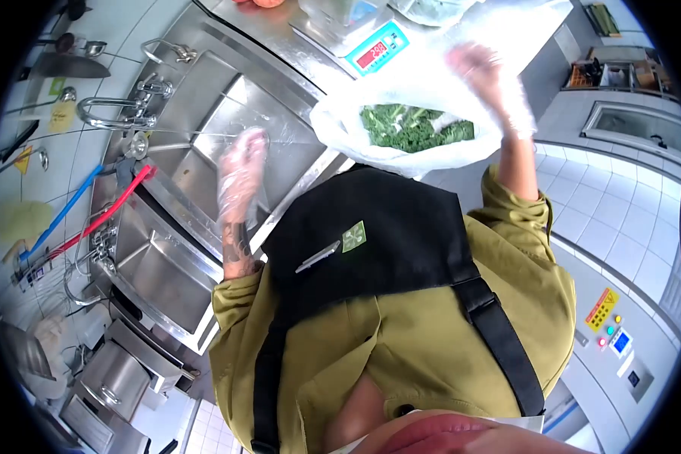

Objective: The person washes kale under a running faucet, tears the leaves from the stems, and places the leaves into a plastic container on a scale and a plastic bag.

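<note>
Bag (401, 157) of greens (420, 130) is seen beside sink (276, 125); judged light, soft, best gripped by rim. Left hand (242, 172) loosely curled over sink, right hand (480, 72) half-closed near rim; holds cannot be told.

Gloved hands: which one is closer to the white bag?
The right hand, beside the white bag; whether they touch is unclear. The left hand is apart from it, over the steel sink.

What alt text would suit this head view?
An open white bag of leafy greens sits near a blue-panelled digital scale. The plastic-gloved right hand is close to the bag, its grip unclear; the gloved left hand is over a metal sink.
</note>
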The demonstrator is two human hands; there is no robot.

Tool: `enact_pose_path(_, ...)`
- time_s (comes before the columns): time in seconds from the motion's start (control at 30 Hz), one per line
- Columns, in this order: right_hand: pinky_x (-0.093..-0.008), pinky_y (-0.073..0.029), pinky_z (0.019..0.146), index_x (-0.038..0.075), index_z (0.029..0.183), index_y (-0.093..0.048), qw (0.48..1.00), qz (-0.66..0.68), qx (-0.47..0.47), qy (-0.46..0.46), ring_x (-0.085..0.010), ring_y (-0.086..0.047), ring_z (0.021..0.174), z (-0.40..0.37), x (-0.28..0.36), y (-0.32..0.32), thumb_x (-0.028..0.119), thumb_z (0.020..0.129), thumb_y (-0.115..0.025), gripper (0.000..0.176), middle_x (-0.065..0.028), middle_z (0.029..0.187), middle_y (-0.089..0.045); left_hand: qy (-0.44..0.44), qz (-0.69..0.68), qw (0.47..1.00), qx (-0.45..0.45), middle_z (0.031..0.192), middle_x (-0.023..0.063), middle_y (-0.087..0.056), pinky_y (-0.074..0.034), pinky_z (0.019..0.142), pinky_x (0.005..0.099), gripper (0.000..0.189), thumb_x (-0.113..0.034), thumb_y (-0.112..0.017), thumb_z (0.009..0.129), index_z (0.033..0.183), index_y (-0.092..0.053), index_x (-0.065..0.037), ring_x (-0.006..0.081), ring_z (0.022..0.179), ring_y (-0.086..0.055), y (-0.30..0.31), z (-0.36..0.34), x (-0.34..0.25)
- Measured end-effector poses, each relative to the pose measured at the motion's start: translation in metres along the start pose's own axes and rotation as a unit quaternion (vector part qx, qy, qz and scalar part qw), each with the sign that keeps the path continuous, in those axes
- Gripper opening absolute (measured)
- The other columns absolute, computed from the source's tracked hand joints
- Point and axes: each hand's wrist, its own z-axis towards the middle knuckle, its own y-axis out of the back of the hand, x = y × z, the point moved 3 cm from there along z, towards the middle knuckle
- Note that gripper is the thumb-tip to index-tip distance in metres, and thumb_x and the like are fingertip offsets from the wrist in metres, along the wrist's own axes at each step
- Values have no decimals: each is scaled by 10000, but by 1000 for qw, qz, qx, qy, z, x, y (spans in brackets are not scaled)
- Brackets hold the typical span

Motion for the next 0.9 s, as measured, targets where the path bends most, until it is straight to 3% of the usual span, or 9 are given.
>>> enact_pose_path(0.07,-286,-471,808,55,970,-664,950,-118,282,-60,-203,-629,836,-27,-9,-51,177,811,-638,202,-95,852,-665,-76,16,993,87,1013,106,-645,-459,832,307,233,-173,-545,899,1084,-611,-49,203,928,-608,-34,7,-34)
enact_pose_path(0.13,-319,-478,800,50,962,-660,953,-243,168,70,-248,-623,855,-53,-62,-112,200,846,-577,207,-113,865,-664,-248,41,962,111,1024,124,-641,-454,865,354,257,-229,-550,890,1067,-616,-54,260,978,-598,-84,15,-30)
enact_pose_path(0.23,-368,-474,776,43,903,-650,976,-184,-94,62,-282,-609,845,-45,-122,-149,182,850,-511,203,-128,870,-658,-497,249,813,170,936,110,-635,-455,837,386,190,-168,-543,778,914,-628,-66,270,939,-584,-138,6,-49)
enact_pose_path(0.33,-367,-480,700,24,832,-626,984,-155,86,-24,-275,-605,751,-26,-179,-162,152,863,-467,206,-133,825,-650,-338,284,828,345,909,107,-635,-463,786,371,194,-220,-538,779,887,-632,-89,257,887,-596,-187,12,-50)
enact_pose_path(0.5,-319,-507,672,54,894,-652,963,-181,151,133,-210,-613,693,-25,-114,-90,151,817,-600,134,-105,780,-650,-348,166,883,267,907,115,-638,-465,792,372,248,-270,-547,791,938,-650,-100,285,859,-603,-160,11,-62)
enact_pose_path(0.6,-301,-475,840,71,1115,-608,969,-176,171,7,-195,-600,894,-16,-107,-35,126,791,-680,337,-106,981,-629,-305,116,914,241,901,116,-630,-464,796,374,282,-298,-559,815,1003,-639,-104,291,849,-596,-138,15,-76)
enact_pose_path(0.73,-283,-477,856,8,1049,-598,907,382,141,-102,-157,-567,985,-31,-36,13,45,779,-686,286,-70,1057,-606,-126,-55,955,263,937,101,-634,-464,784,345,296,-310,-548,858,1060,-603,-102,226,863,-603,-119,23,-83)
enact_pose_path(0.77,-286,-478,853,3,1048,-598,913,381,104,-101,-157,-565,994,-36,-22,15,44,780,-686,286,-77,1051,-609,-56,-116,952,277,962,95,-638,-464,781,337,300,-315,-539,875,1081,-591,-104,207,871,-604,-114,22,-85)
enact_pose_path(0.9,-286,-472,827,32,1048,-621,986,165,25,2,-127,-591,935,-39,50,-27,13,713,-700,345,-46,985,-646,101,-621,734,257,1120,92,-616,-497,769,322,387,-363,-482,935,1172,-526,-60,201,905,-606,-88,5,-88)
